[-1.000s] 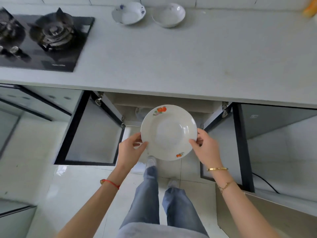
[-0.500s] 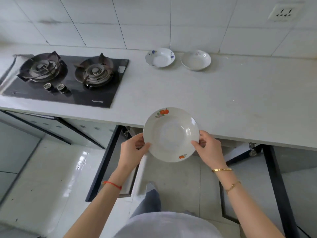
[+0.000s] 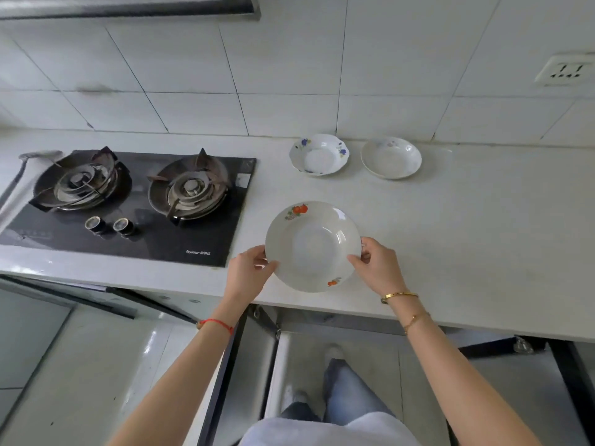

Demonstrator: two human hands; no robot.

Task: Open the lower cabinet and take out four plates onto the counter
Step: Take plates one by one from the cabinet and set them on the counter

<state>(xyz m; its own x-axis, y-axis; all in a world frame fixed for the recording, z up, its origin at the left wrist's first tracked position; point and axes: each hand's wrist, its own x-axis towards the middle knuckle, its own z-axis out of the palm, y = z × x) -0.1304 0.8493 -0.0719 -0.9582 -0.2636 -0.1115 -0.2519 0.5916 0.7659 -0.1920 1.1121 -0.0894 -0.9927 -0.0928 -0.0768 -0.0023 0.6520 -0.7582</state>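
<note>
So the plate with the orange fruit print has come all the way up from down by the open cabinet a second ago and is now over the counter, near the front edge. I've got it pinched at both sides of the rim, left hand on its left edge and right hand on its right, thumbs on top. Can't quite tell if the base is touching the countertop yet or just hovering a hair above, the angle is too steep for that. Beyond my hands, up by the wall, two plates already sit side by side: the blue-flowered plate and the plain white plate, just apart from each other. That makes this one number three, I reckon, so one more trip down after I let go. Off to the left of my left hand is the gas hob, well clear. Cabinet doors below my wrists hang open, handy for the last grab.
</note>
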